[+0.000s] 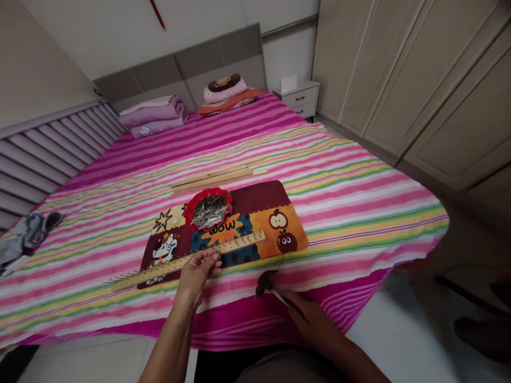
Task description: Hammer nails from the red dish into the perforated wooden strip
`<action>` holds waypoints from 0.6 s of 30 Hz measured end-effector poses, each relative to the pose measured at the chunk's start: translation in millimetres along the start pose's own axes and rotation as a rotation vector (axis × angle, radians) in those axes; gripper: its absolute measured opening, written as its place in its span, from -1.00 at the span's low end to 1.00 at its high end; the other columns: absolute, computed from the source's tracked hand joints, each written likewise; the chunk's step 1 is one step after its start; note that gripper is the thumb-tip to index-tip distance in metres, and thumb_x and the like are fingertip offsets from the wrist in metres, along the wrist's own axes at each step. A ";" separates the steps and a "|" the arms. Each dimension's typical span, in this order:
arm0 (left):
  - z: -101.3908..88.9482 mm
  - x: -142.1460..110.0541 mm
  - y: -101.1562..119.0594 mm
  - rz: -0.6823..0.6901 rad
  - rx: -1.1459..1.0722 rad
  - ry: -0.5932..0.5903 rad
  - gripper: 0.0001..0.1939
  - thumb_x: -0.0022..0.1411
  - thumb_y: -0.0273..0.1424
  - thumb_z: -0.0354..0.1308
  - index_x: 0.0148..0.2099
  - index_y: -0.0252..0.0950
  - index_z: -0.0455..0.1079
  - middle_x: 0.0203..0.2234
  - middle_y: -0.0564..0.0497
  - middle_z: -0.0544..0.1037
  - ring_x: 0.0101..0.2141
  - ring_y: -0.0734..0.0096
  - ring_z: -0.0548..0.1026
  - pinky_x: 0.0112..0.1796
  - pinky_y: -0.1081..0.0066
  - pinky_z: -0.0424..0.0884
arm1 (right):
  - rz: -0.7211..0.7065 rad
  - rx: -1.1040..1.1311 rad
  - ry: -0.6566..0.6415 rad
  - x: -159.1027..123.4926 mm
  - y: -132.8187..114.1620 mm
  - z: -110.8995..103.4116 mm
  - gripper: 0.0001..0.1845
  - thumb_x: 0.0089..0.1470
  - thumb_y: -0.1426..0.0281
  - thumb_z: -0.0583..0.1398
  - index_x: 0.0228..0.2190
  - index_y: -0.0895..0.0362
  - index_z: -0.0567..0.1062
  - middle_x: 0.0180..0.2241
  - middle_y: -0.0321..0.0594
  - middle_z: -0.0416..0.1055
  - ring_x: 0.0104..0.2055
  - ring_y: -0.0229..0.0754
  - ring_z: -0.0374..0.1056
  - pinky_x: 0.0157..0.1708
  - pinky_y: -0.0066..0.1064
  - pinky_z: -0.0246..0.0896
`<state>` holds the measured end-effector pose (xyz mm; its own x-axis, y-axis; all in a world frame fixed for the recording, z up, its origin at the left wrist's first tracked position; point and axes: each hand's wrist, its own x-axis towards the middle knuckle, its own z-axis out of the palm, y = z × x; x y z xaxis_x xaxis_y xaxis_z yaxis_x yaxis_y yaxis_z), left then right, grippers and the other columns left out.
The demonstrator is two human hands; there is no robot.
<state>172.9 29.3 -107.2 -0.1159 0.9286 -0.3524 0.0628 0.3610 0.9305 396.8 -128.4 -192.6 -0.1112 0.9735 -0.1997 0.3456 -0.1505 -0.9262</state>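
My left hand [203, 266] is closed at the near edge of a long wooden strip [237, 243], with its fingers on the wood. Several nails stand up in a row along the strip, which lies slanted across a printed mat [281, 199]. Down to the right, my right hand [301, 311] is wrapped round the handle of a claw hammer [266, 282], whose dark head is just off the mat's near edge. Behind the strip, a red scalloped bowl [229, 199] full of loose nails [209, 211] sits on the mat.
More wooden strips [215, 178] lie on the striped bedspread [351, 181] beyond the bowl. Folded bedding [155, 114] is by the headboard [215, 58]. Grey cloth [27, 236] lies at the left. A nightstand [303, 98] and wardrobe [383, 69] stand to the right.
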 end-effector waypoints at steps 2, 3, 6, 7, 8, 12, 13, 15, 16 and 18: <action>5.6 0.6 0.4 0.023 -0.064 0.030 -0.50 -0.44 -0.25 0.40 -0.38 -0.38 0.39 -0.55 0.04 0.47 -0.53 0.50 0.44 -0.52 0.53 0.42 | 0.005 -0.004 0.001 0.2 -0.7 -0.1 -0.54 0.14 0.42 0.01 0.08 0.05 0.34 0.04 -0.19 0.41 0.04 -0.08 0.35 0.05 -0.23 0.20; 8.2 1.4 -0.4 0.054 -0.073 0.038 -0.51 -0.43 -0.24 0.40 -0.39 -0.38 0.40 -0.54 0.05 0.47 -0.54 0.52 0.44 -0.52 0.55 0.42 | 0.006 -0.007 0.003 0.4 -0.5 0.0 -0.54 0.14 0.41 0.01 0.08 0.04 0.34 0.04 -0.19 0.41 0.05 -0.08 0.34 0.05 -0.23 0.19; 14.4 4.9 -6.5 0.159 -0.058 0.050 -0.54 -0.37 -0.18 0.38 -0.42 -0.36 0.39 -0.57 0.07 0.45 -0.55 0.54 0.42 -0.52 0.55 0.43 | 0.018 -0.021 0.002 0.7 2.0 1.0 -0.53 0.15 0.40 0.01 0.10 0.06 0.32 0.05 -0.17 0.39 0.07 -0.08 0.33 0.07 -0.23 0.18; 16.0 6.2 -9.2 0.181 -0.052 0.053 -0.55 -0.36 -0.17 0.38 -0.43 -0.35 0.38 -0.58 0.08 0.45 -0.55 0.52 0.42 -0.52 0.53 0.44 | 0.021 -0.025 0.001 0.8 2.8 1.2 -0.52 0.14 0.40 0.01 0.10 0.07 0.32 0.06 -0.17 0.39 0.07 -0.08 0.33 0.08 -0.23 0.17; 17.4 7.5 -11.9 0.196 -0.049 0.053 -0.55 -0.36 -0.16 0.38 -0.44 -0.34 0.37 -0.58 0.08 0.44 -0.54 0.50 0.43 -0.51 0.51 0.45 | 0.022 -0.027 0.001 0.9 3.3 1.3 -0.52 0.14 0.40 0.01 0.10 0.08 0.32 0.06 -0.16 0.39 0.07 -0.08 0.33 0.08 -0.23 0.17; 23.0 11.6 -19.8 0.224 -0.052 0.037 -0.57 -0.31 -0.15 0.36 -0.43 -0.32 0.37 -0.56 0.07 0.46 -0.50 0.48 0.45 -0.46 0.47 0.47 | 0.017 -0.018 0.003 1.5 2.2 0.5 -0.52 0.13 0.41 0.01 0.09 0.05 0.33 0.05 -0.19 0.39 0.07 -0.09 0.32 0.08 -0.25 0.16; 24.5 12.2 -21.2 0.227 -0.050 0.034 -0.57 -0.30 -0.15 0.35 -0.41 -0.32 0.38 -0.55 0.06 0.47 -0.49 0.47 0.45 -0.45 0.46 0.47 | 0.020 -0.018 0.002 1.6 1.5 0.2 -0.52 0.13 0.41 0.01 0.09 0.04 0.33 0.05 -0.19 0.39 0.07 -0.09 0.32 0.08 -0.25 0.16; 27.6 12.9 -23.8 0.232 -0.035 0.045 -0.57 -0.28 -0.13 0.34 -0.40 -0.32 0.39 -0.54 0.05 0.48 -0.49 0.45 0.45 -0.44 0.45 0.47 | 0.025 -0.018 -0.002 1.7 0.3 -0.2 -0.51 0.12 0.42 0.00 0.10 0.04 0.32 0.05 -0.19 0.40 0.06 -0.09 0.33 0.07 -0.24 0.17; 29.0 13.1 -25.3 0.236 -0.022 0.058 -0.57 -0.27 -0.12 0.33 -0.40 -0.32 0.40 -0.54 0.04 0.48 -0.49 0.45 0.45 -0.44 0.45 0.46 | 0.026 -0.015 -0.001 1.7 0.0 -0.3 -0.51 0.12 0.42 0.00 0.10 0.04 0.32 0.04 -0.19 0.41 0.05 -0.09 0.34 0.06 -0.25 0.18; 31.2 13.2 -28.7 0.254 0.016 0.087 -0.59 -0.23 -0.12 0.31 -0.39 -0.31 0.41 -0.53 0.04 0.49 -0.49 0.46 0.44 -0.43 0.47 0.44 | 0.019 -0.010 -0.001 1.7 -0.2 -0.3 -0.51 0.12 0.43 0.00 0.09 0.04 0.33 0.03 -0.19 0.42 0.02 -0.09 0.36 0.03 -0.26 0.21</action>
<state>200.5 33.9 -141.7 -0.1786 0.9791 -0.0970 0.1167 0.1190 0.9860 396.9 -126.6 -192.6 -0.1058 0.9702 -0.2181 0.3567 -0.1677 -0.9190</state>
